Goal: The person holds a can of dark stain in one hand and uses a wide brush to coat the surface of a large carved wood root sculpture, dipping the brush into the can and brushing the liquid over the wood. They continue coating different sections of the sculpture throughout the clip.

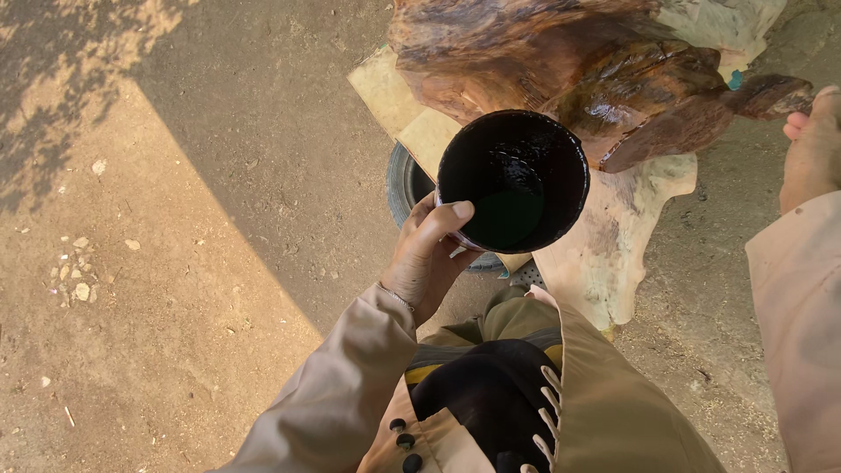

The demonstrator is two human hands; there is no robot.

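Holding one round black cup (512, 180), its inside coated with dark glossy liquid, up in mid-air in front of the body, just below and in front of the carved wood. Gripped from the near side by the left hand (427, 254): thumb hooked over the rim, the other fingers wrapped around the wall underneath, closed firmly. Kept roughly level, mouth up toward the camera. Reaching out at the right edge of the view with the right hand (810, 144), close beside the tip of one dark, wet-looking carved wood piece (604, 83); cannot tell how far open, nor whether anything is held, since mostly cut off by the frame. Judged from the shine on the wood and the liquid in the cup: midway through coating the carving with a dark finish, cup serving as the supply. Calls next for keeping the cup level and near the wood, and for steadying it before anything goes into it. Counted outward: one cup, two hands, one glossy carving, one pale unfinished wood slab (613, 250) under it, one tyre (405, 186) beneath that, all on bare dirt ground (175, 263).
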